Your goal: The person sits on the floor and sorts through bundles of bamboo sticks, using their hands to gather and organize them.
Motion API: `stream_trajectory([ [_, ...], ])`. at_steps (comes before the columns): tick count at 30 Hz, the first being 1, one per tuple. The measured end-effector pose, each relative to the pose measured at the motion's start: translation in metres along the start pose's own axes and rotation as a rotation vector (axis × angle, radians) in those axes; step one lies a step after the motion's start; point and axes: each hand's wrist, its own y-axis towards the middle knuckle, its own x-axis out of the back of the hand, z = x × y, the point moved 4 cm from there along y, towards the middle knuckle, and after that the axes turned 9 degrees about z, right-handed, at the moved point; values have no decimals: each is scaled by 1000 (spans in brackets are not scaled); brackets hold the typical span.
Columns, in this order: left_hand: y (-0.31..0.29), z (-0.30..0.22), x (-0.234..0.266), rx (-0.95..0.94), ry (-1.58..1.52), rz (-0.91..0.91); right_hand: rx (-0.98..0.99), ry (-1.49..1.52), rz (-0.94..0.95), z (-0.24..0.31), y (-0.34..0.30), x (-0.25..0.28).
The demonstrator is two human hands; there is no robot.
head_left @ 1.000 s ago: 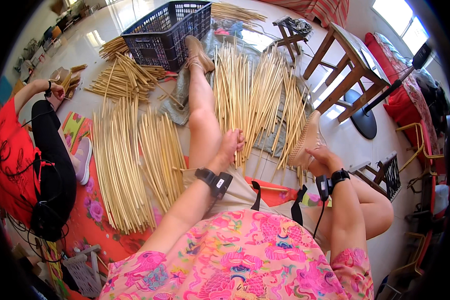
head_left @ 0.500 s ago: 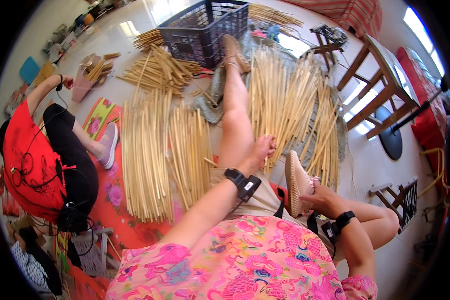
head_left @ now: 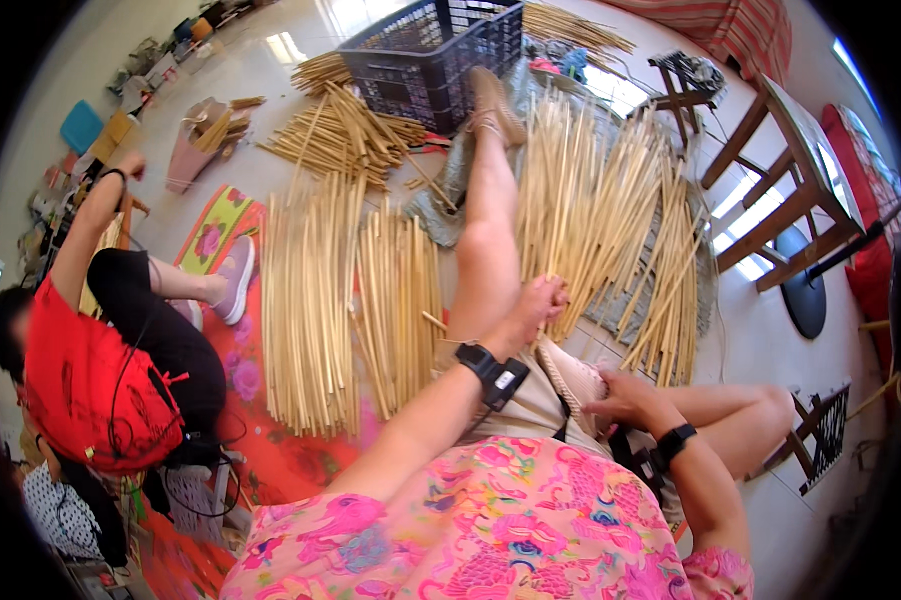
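My left hand (head_left: 542, 306) is closed at the near ends of a fanned bundle of thin pale sticks (head_left: 591, 200), beside my outstretched leg. A stick end seems to show just below the fist. On my bent leg, my right hand (head_left: 623, 400) curls around a beige shoe (head_left: 574, 378), which is on my foot and tilted toward my lap. Part of the shoe is hidden by that hand. Left of my leg lie two more bundles of sticks, a longer one (head_left: 311, 310) and a shorter one (head_left: 399, 300).
A dark plastic crate (head_left: 421, 85) stands beyond my far foot, with shorter split pieces (head_left: 346, 140) beside it. At the left, a person in red (head_left: 91, 380) sits near a pink container (head_left: 193, 155). A wooden stool (head_left: 786, 185) and a small folding stool (head_left: 819, 430) stand right.
My right hand and the shoe have shifted inward toward my lap, the shoe tipping over. My left hand stays closed by the sticks. The whole view has swung slightly.
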Motion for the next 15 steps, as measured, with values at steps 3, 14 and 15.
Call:
stream_trajectory([
  [3,-5,-7,1,21,28,-32,-53,-19,37,11,4,10],
  [14,17,1,4,57,-34,-106,-23,52,169,-17,39,-2],
  [15,18,0,3,53,-36,-113,-15,68,170,-17,41,-2],
])
